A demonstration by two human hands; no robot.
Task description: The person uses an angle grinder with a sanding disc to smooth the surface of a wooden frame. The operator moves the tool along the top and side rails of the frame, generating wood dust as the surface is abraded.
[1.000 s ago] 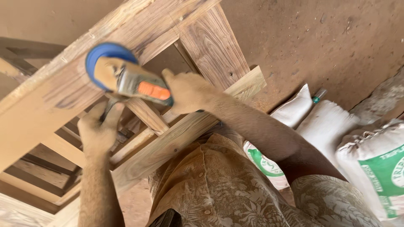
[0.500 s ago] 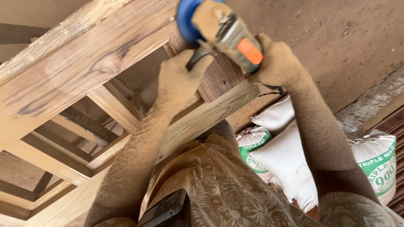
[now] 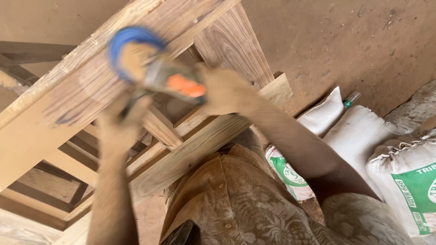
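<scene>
With both hands, left (image 3: pixel 120 129) and right (image 3: pixel 227 93), gripping the sander (image 3: pixel 154 68), keep its disc flat on the frame (image 3: pixel 59 104).

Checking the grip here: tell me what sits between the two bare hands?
In the head view, the blurred grey power sander with blue disc guard and orange patch spans between left hand and right hand, over the wooden frame.
</scene>
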